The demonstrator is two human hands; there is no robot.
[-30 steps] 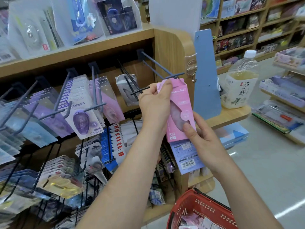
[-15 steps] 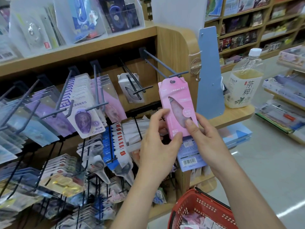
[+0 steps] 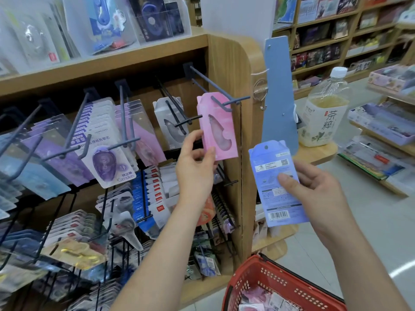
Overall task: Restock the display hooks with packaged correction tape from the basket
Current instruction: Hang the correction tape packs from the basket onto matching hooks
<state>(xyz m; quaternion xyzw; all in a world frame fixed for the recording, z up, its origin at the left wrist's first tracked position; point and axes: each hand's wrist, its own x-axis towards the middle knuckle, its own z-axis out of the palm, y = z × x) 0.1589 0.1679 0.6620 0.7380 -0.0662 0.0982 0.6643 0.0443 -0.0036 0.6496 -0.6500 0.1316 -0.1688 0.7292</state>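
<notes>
A pink correction tape pack point(image 3: 219, 126) hangs on the rightmost upper display hook point(image 3: 221, 89), threaded near the hook's front end. My left hand point(image 3: 196, 167) pinches its lower left edge between thumb and fingers. My right hand point(image 3: 314, 189) holds a blue-lilac correction tape pack point(image 3: 277, 176) upright, back side with barcode facing me, to the right of the shelf end. The red basket point(image 3: 267, 283) sits at the bottom right with more pink and white packs inside.
Other hooks to the left carry grey, purple and blue packs point(image 3: 107, 158). The wooden shelf end panel point(image 3: 229, 63) stands just right of the pink pack. A tea bottle point(image 3: 323, 108) and a blue card point(image 3: 279, 93) rest on a side ledge. Open floor lies at the right.
The pink pack went from both hands onto the hook. My right hand let go of it and moved right and down with the blue-lilac pack. My left hand now holds the pink pack's lower edge.
</notes>
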